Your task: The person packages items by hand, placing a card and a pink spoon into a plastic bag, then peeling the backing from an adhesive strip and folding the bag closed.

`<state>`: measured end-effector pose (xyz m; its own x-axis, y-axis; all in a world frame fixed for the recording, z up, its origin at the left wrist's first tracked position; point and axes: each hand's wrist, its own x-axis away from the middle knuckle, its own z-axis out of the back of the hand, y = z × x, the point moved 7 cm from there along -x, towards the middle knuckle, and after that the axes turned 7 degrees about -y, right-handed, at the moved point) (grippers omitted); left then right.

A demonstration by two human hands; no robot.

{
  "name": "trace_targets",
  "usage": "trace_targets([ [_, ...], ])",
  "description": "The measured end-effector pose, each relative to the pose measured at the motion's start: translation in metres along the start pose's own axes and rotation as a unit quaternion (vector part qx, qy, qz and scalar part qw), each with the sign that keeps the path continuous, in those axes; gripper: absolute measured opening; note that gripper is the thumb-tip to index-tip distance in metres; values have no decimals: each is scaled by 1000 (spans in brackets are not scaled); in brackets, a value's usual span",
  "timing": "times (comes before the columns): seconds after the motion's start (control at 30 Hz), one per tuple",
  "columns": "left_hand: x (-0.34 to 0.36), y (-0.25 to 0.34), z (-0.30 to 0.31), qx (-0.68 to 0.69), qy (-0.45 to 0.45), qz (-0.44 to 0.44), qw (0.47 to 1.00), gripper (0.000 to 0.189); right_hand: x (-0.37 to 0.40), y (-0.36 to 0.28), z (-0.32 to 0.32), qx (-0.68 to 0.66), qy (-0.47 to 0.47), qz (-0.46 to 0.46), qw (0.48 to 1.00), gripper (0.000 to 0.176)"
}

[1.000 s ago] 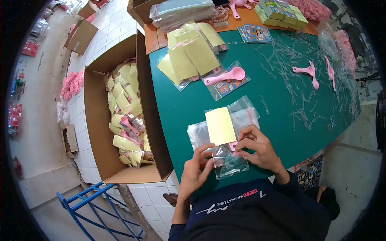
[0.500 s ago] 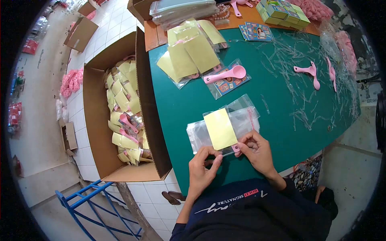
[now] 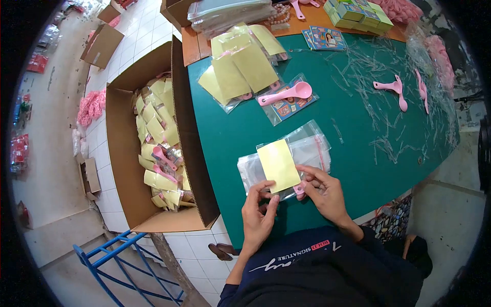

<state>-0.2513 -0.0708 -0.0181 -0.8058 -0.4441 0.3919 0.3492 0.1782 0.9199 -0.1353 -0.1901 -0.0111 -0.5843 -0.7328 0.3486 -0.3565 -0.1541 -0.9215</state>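
A yellow card lies over a stack of clear plastic bags near the front edge of the green table. My left hand pinches the card's lower left edge, with the fingertips partly over it. At the lower right, my right hand is closed around the edge of a clear bag, beside the pink end of a spoon. Most of that spoon is hidden under the card. Farther back, a pink spoon rests on a bagged blue card.
Left of the table, a cardboard box holds several yellow-card packs. More packs are piled at the back of the green table. Plastic strips and loose pink spoons lie at right. A blue metal frame stands lower left.
My left fingers have moved up onto the card's lower left edge. The card has shifted slightly left, and my right index finger has extended along its right side.
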Motion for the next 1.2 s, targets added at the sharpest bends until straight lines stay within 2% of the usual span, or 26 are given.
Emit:
trace_targets([
  [0.07, 1, 11, 1, -3, 1, 14, 1000, 33, -1, -5, 0, 17, -11, 0, 1000, 36],
  [0.1, -2, 29, 3, -68, 12, -51, 996, 35, -1, -9, 2, 27, -14, 1, 1000, 37],
  [0.13, -7, 50, 3, -131, 21, -117, 984, 37, -3, -29, 5, 86, 7, 79, 993, 37],
  [0.2, -24, 92, 9, -149, 18, -191, 970, 43, -7, -76, 12, 211, 48, 223, 950, 38],
  [0.23, -38, 109, 16, -163, 45, -249, 954, 47, -10, -89, 26, 162, 73, 223, 959, 36],
  [0.27, -52, 125, 20, -161, 55, -260, 950, 48, -16, -101, 41, 110, 96, 225, 963, 35],
  [0.3, -66, 131, 29, -259, 83, -263, 926, 45, -19, -118, 68, 250, 150, 248, 924, 32],
  [0.33, -71, 133, 30, -297, 81, -279, 909, 44, -18, -134, 102, 382, 201, 265, 862, 29],
  [0.37, -75, 135, 30, -335, 80, -295, 891, 42, -19, -139, 141, 435, 281, 208, 830, 24],
  [0.4, -79, 135, 28, -372, 79, -309, 872, 41, -22, -142, 181, 515, 298, 214, 775, 22],
  [0.43, -79, 129, 17, -337, 22, -300, 892, 34, -28, -141, 220, 588, 301, 210, 721, 21],
  [0.47, -77, 122, 0, -355, -30, -303, 884, 30, -35, -139, 246, 657, 298, 202, 663, 20],
  [0.53, -76, 94, -29, -405, -96, -310, 854, 35, -56, -135, 268, 650, 226, 203, 697, 20],
  [0.57, -77, 87, -38, -421, -87, -311, 848, 36, -64, -131, 273, 645, 187, 203, 713, 21],
  [0.67, -83, 80, -55, -460, -70, -308, 830, 39, -84, -123, 266, 713, 160, 153, 666, 24],
  [0.77, -91, 73, -58, -464, -97, -277, 836, 44, -83, -128, 264, 749, 162, 192, 614, 27],
  [0.87, -97, 71, -55, -422, -124, -269, 857, 47, -72, -142, 300, 674, 206, 215, 676, 25],
  [0.97, -91, 88, -53, -479, -45, -305, 822, 47, -30, -178, 308, 449, 303, 249, 803, 22],
  [1.07, -99, 79, -54, -478, -33, -301, 824, 45, -10, -190, 341, 335, 293, 205, 871, 26],
  [1.1, -101, 76, -55, -448, -56, -291, 843, 44, -6, -190, 350, 312, 296, 221, 876, 29],
  [1.13, -103, 73, -55, -417, -77, -281, 861, 42, 2, -194, 357, 423, 336, 224, 812, 29],
  [1.2, -104, 73, -55, -379, -110, -276, 877, 39, 13, -203, 355, 621, 394, 217, 642, 29],
])
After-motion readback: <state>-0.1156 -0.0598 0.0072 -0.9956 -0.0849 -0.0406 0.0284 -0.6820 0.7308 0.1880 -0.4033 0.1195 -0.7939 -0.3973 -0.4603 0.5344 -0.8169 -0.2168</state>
